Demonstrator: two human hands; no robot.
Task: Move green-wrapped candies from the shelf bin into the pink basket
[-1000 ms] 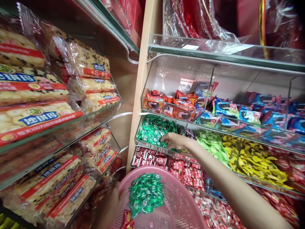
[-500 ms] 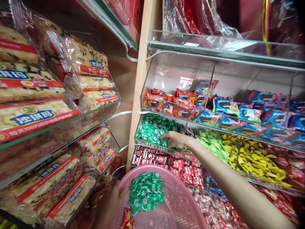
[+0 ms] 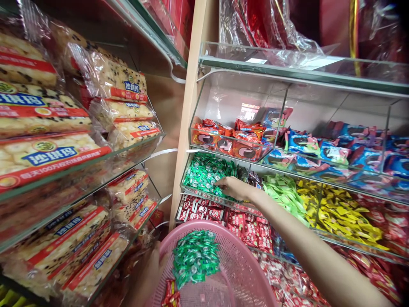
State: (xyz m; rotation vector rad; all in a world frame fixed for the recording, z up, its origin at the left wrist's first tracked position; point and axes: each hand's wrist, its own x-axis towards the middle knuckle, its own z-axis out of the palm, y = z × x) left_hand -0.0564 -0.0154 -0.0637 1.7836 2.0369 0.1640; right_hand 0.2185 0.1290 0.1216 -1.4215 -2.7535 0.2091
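My right hand (image 3: 230, 187) reaches into the shelf bin of green-wrapped candies (image 3: 207, 172), its curled fingers at the pile's right side; whether anything is between the fingertips is too small to tell. Low in the view, my left hand (image 3: 152, 264) is at the left rim of a pink perforated basket (image 3: 244, 260), gripping it, with its fingers partly hidden. Inside the basket lie a heap of green candies (image 3: 196, 258) and some red packets (image 3: 171, 294).
Wrapped pastry bars (image 3: 47, 155) fill glass shelves at the left. Right of the green bin are light green candies (image 3: 284, 192) and yellow candies (image 3: 345, 213). Red packets (image 3: 246, 230) lie below, orange packs (image 3: 246, 147) above. A wooden post (image 3: 188, 106) separates the shelf units.
My right hand has shifted very slightly to the right over the green candies. The basket and its contents look the same.
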